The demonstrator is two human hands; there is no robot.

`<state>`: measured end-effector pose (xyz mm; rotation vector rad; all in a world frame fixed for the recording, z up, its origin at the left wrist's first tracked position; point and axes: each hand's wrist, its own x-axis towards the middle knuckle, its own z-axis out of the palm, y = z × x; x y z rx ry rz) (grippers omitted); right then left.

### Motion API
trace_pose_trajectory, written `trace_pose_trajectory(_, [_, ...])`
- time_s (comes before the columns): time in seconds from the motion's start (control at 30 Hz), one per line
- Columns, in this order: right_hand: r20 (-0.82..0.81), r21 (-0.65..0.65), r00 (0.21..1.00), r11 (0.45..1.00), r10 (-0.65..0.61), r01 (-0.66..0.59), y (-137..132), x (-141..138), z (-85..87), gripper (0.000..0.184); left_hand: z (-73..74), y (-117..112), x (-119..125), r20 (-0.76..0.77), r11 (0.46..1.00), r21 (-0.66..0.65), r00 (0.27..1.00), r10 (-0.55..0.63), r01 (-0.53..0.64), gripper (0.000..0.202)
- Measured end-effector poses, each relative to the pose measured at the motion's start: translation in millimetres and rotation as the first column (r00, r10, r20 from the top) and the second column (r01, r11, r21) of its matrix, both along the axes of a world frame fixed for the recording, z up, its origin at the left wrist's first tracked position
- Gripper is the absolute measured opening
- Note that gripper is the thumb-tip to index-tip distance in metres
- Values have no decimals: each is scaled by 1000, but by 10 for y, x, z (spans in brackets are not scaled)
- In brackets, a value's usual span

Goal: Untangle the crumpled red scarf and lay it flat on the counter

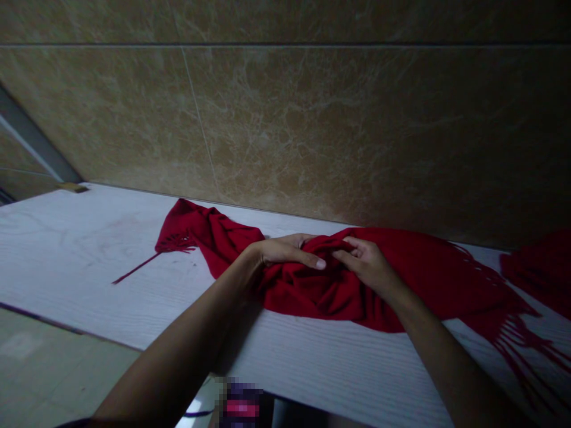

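A dark red fringed scarf [428,267] lies bunched across a white wood-grain board [80,249], its left end reaching toward the wall and its right end trailing tassels. My left hand [288,251] rests on the crumpled middle, fingers stretched out flat over the cloth. My right hand [363,263] sits just to its right, fingers curled and pinching a fold of the scarf. The two hands nearly touch.
A brown marble-tiled wall [312,131] rises right behind the board. More red cloth [542,270] lies at the far right edge. Pale floor tiles [53,368] show below the board's front edge at the left. A small tan object [74,188] sits at the back left corner.
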<state>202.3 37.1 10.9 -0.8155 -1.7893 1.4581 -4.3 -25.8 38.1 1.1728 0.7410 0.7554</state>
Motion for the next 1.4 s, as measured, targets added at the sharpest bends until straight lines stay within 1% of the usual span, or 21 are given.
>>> trace_pose_trajectory(0.1, [-60,-20,995,996,-85,84,-10,26,71,31,26,9,-1,-21,997,78,1000,11,-9,57])
trace_pose_trajectory(0.2, [-136,-54,972,981,-194,188,-34,52,142,31,11,30,-28,-169,991,132,985,21,2,57])
trace_pose_trajectory(0.3, [-193,-95,937,956,-290,276,-39,74,188,33,-43,57,-51,-376,993,115,926,15,30,34])
trace_pose_trajectory(0.37, [-212,-102,919,943,-332,317,-30,85,202,32,-76,75,-65,-505,993,117,860,75,-18,16])
trace_pose_trajectory(0.43, [-225,-81,908,936,-352,343,-15,101,213,32,-91,90,-91,-578,986,144,801,156,-89,8])
trace_pose_trajectory(0.5, [-244,-58,894,926,-375,373,7,130,234,32,-90,102,-137,-591,977,166,780,205,-132,19])
trace_pose_trajectory(0.57, [-275,-55,864,904,-422,424,40,179,269,32,-81,108,-196,-572,972,183,787,229,-150,31])
trace_pose_trajectory(0.67, [-323,-80,787,843,-526,531,111,277,326,32,-65,96,-264,-481,969,176,844,237,-172,38])
trace_pose_trajectory(0.73, [-334,-81,746,806,-576,586,169,338,334,31,-52,73,-274,-404,979,127,893,199,-161,36])
trace_pose_trajectory(0.83, [-298,-22,753,793,-586,609,270,400,258,30,-29,32,-242,-340,997,32,937,74,-67,27])
trace_pose_trajectory(0.93, [-186,54,800,807,-570,588,378,427,95,31,-10,11,-198,-299,1000,19,954,13,-8,23])
trace_pose_trajectory(1.0, [-60,171,833,816,-551,552,424,426,-4,46,-1,14,-179,-227,998,40,972,59,-52,22])
trace_pose_trajectory(1.03, [-6,268,834,803,-552,533,428,418,-36,54,1,21,-173,-179,994,43,978,103,-97,21])
trace_pose_trajectory(1.07, [22,383,829,770,-560,510,414,402,-51,56,0,30,-169,-131,988,34,979,154,-151,20])
trace_pose_trajectory(1.13, [10,603,843,675,-539,425,333,344,-34,47,-14,56,-163,-66,965,-4,963,261,-261,18])
trace_pose_trajectory(1.17, [-3,676,875,643,-485,359,268,301,-9,40,-29,71,-159,-56,952,-25,951,304,-306,15])
trace_pose_trajectory(1.2, [-1,724,916,631,-401,277,193,252,19,34,-48,86,-153,-54,939,-44,939,339,-342,12])
trace_pose_trajectory(1.23, [24,746,954,640,-298,181,114,197,43,32,-70,101,-144,-58,929,-60,931,361,-364,9])
trace_pose_trajectory(1.3, [100,749,985,663,-139,18,-29,85,56,33,-115,125,-120,-73,924,-83,927,369,-374,7])
trace_pose_trajectory(1.33, [138,737,985,675,-100,-35,-83,35,42,37,-134,134,-105,-75,925,-92,929,362,-368,7])
trace_pose_trajectory(1.4, [200,700,976,709,-80,-85,-142,-37,-16,45,-157,146,-78,-56,932,-108,938,342,-346,11])
